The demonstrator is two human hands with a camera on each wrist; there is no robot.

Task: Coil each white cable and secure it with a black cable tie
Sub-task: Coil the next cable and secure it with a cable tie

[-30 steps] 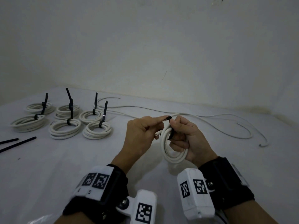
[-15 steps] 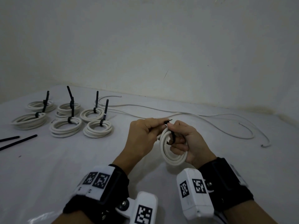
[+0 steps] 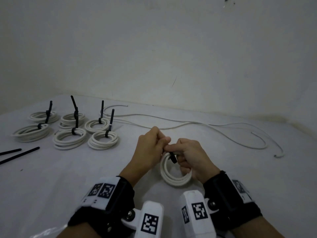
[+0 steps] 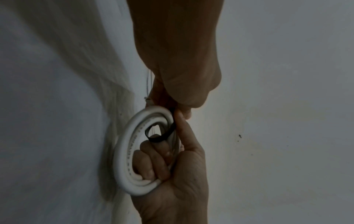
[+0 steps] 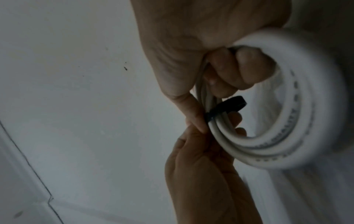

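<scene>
White cable coil (image 3: 175, 176) sits in the right hand's (image 3: 193, 158) grip while the left hand (image 3: 151, 148) pinches the black tie (image 3: 172, 157), half-looped; threading and cinching likely follow.

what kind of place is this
Probably a bare makeshift work corner, not a real workshop: a white sheet-covered surface against a plain scuffed wall, with six tied cable coils, spare black cable ties and loose white cable laid out.

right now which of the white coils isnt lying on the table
The coil held upright in the right hand, its black tie looped around it. The six tied coils lie flat at left.
</scene>
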